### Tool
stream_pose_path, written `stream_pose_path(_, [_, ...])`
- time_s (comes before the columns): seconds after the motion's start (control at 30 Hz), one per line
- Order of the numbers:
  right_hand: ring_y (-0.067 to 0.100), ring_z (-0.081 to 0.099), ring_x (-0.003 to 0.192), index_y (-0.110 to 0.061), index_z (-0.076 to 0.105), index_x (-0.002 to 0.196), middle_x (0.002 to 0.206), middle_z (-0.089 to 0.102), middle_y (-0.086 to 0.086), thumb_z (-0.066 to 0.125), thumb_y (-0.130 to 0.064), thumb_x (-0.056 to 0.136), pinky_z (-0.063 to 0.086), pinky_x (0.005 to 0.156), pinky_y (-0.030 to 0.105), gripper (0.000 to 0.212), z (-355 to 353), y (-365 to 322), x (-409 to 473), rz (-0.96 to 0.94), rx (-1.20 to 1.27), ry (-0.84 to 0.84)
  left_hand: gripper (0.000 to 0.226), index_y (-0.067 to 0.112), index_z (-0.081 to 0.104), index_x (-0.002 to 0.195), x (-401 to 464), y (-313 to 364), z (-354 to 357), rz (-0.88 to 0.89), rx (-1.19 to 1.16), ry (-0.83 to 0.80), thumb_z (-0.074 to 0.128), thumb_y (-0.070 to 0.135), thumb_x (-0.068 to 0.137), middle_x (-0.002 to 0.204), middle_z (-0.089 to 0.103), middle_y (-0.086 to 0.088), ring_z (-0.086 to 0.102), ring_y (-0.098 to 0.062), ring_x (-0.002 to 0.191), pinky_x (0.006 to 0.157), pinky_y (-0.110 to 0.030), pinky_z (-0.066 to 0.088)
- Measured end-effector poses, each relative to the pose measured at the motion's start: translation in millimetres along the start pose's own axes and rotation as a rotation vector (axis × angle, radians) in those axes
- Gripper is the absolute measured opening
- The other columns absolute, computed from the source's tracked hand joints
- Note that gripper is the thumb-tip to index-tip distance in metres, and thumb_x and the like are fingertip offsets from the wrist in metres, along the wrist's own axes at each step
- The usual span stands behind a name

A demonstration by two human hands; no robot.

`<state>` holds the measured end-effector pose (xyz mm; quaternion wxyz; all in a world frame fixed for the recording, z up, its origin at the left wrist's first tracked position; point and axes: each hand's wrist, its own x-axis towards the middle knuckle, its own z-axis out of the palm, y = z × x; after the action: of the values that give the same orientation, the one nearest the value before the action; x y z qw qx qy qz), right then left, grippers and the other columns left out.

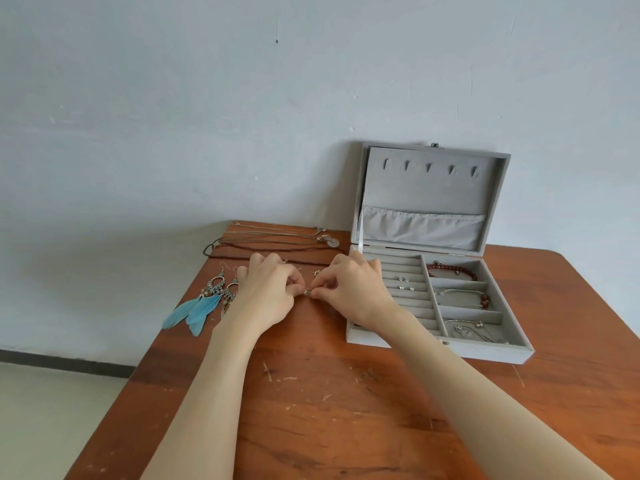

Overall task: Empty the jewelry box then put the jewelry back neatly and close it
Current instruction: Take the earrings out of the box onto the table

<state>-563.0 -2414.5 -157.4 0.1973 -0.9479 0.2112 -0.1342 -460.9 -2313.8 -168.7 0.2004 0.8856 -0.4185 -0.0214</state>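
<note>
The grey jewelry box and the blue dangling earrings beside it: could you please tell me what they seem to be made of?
The grey jewelry box looks covered in matte velvet-like fabric: soft, no shine. The blue dangling earrings appear to be real or imitation feathers, with visible vanes, hung from dull silvery metal hoops.

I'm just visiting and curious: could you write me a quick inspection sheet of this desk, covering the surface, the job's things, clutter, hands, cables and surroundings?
Surface: wooden table, scratched and scuffed.
Job's things: grey box open, lid upright; studs in the ring rolls, bracelets and chains in its right compartments. Feather earrings and necklaces lie on the table left of it.
Clutter: nothing seen.
Hands: left hand and right hand together pinch a small earring above the table.
Cables: nothing seen.
Surroundings: pale wall, floor at lower left.
</note>
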Motion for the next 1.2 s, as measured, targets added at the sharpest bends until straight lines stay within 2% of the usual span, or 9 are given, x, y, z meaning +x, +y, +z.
stream_pose_path(0.33, [0.017, 0.04, 0.106, -0.03, 0.071, 0.096, 0.096, 0.053, -0.007, 0.056, -0.038, 0.087, 0.023, 0.089, 0.033, 0.018, 2, 1, 3, -0.008, -0.122, -0.002, 0.013, 0.03, 0.065, 0.096, -1, -1, 0, 0.006, 0.028, 0.019, 0.053, 0.029, 0.092, 0.112, 0.05, 0.006, 0.031, -0.018, 0.115, 0.091, -0.033, 0.021])
stream_pose_path(0.5, [0.017, 0.041, 0.108, -0.029, 0.069, 0.101, 0.106, 0.057, -0.004, 0.054, -0.036, 0.089, 0.023, 0.09, 0.034, 0.02, 1, 2, 1, -0.023, -0.119, 0.013, 0.015, 0.03, 0.065, 0.1, -1, 0, -1, 0.012, 0.029, 0.022, 0.052, 0.03, 0.092, 0.115, 0.052, 0.005, 0.032, -0.019, 0.116, 0.095, -0.035, 0.023])
stream_pose_path(0.63, [0.017, 0.044, 0.109, -0.026, 0.069, 0.101, 0.11, 0.057, -0.003, 0.054, -0.029, 0.089, 0.024, 0.091, 0.034, 0.02, -4, 5, -4, -0.053, -0.05, 0.113, 0.021, 0.027, 0.061, 0.11, -3, 3, -5, 0.057, 0.019, 0.086, 0.05, 0.032, 0.092, 0.115, 0.053, 0.003, 0.037, -0.019, 0.114, 0.094, -0.035, 0.028])
stream_pose_path(0.73, [0.019, 0.049, 0.109, -0.019, 0.068, 0.101, 0.108, 0.058, 0.0, 0.058, -0.024, 0.088, 0.028, 0.092, 0.034, 0.018, -13, 13, -10, -0.07, -0.006, 0.237, 0.025, 0.022, 0.059, 0.114, -5, 11, -7, 0.171, 0.009, 0.2, 0.052, 0.03, 0.092, 0.11, 0.056, 0.002, 0.045, -0.019, 0.108, 0.088, -0.033, 0.034])
stream_pose_path(0.87, [0.023, 0.053, 0.106, -0.014, 0.066, 0.105, 0.103, 0.061, 0.002, 0.058, -0.019, 0.088, 0.034, 0.091, 0.037, 0.019, -30, 34, -26, -0.044, -0.017, 0.316, 0.019, 0.019, 0.065, 0.103, -10, 29, -1, 0.33, 0.011, 0.342, 0.064, 0.023, 0.084, 0.092, 0.061, 0.002, 0.055, -0.024, 0.09, 0.074, -0.034, 0.037])
stream_pose_path(1.0, [0.024, 0.055, 0.1, -0.014, 0.067, 0.101, 0.098, 0.062, 0.003, 0.06, -0.017, 0.087, 0.038, 0.086, 0.038, 0.016, -40, 60, -41, 0.01, -0.026, 0.338, 0.019, 0.021, 0.067, 0.095, -11, 54, 12, 0.411, 0.1, 0.365, 0.071, 0.02, 0.077, 0.085, 0.062, 0.004, 0.057, -0.022, 0.084, 0.068, -0.034, 0.038])
stream_pose_path(1.13, [0.029, 0.054, 0.097, -0.016, 0.072, 0.098, 0.094, 0.063, 0.006, 0.06, -0.015, 0.086, 0.036, 0.08, 0.039, 0.016, -36, 74, -43, 0.086, -0.077, 0.335, 0.017, 0.021, 0.072, 0.081, -3, 66, 26, 0.395, 0.149, 0.359, 0.081, 0.018, 0.066, 0.076, 0.059, 0.004, 0.055, -0.024, 0.077, 0.062, -0.032, 0.034])
stream_pose_path(1.2, [0.031, 0.056, 0.086, -0.019, 0.074, 0.092, 0.084, 0.061, 0.006, 0.063, -0.014, 0.081, 0.035, 0.073, 0.038, 0.017, -32, 76, -42, 0.071, -0.119, 0.33, 0.017, 0.022, 0.074, 0.079, -1, 66, 30, 0.378, 0.154, 0.348, 0.082, 0.017, 0.064, 0.075, 0.057, 0.003, 0.053, -0.026, 0.074, 0.061, -0.033, 0.035])
